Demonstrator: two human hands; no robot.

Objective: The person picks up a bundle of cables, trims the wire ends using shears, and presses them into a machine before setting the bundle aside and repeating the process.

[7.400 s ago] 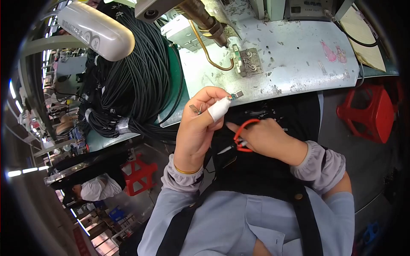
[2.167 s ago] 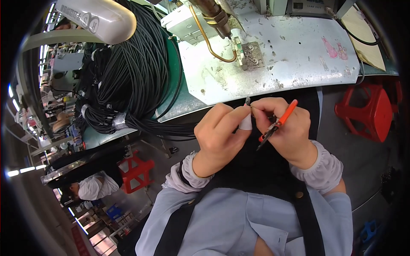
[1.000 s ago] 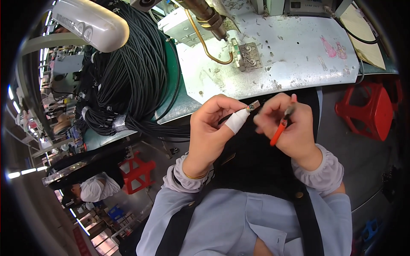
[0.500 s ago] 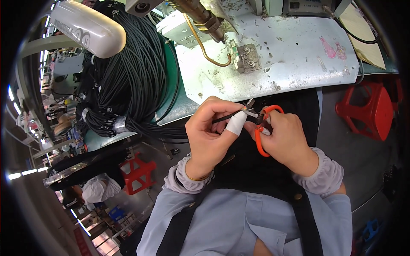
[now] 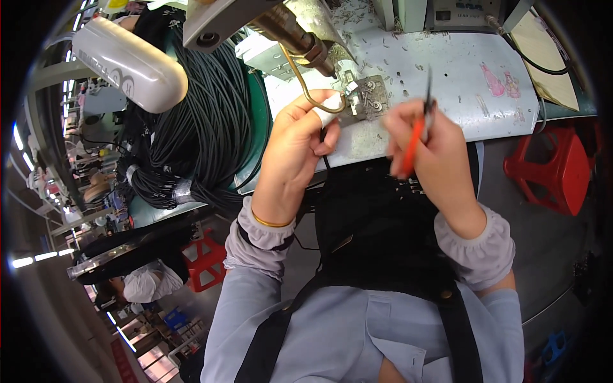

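Note:
My left hand (image 5: 290,140) is pinched on the end of a black cable (image 5: 327,165), white tape wrapped round one fingertip. It is up at the small metal fixture (image 5: 355,102) on the bench, just below the press head (image 5: 320,59). The cable tip is mostly hidden by my fingers. Over the front edge of the metal plate, my right hand (image 5: 440,159) grips orange-handled cutting pliers (image 5: 415,142), which are blurred by motion; their dark jaws point away from me.
A thick coil of black cable (image 5: 204,108) lies at the left beside a white cylindrical lamp (image 5: 131,64). A bent brass tube (image 5: 295,73) curves down near my left fingers. Small metal scraps litter the plate (image 5: 447,83). A red stool (image 5: 559,169) stands at the right.
My left hand has moved up and away from me to the fixture with the cable. The pliers have come away from the cable and moved right and up in my right hand.

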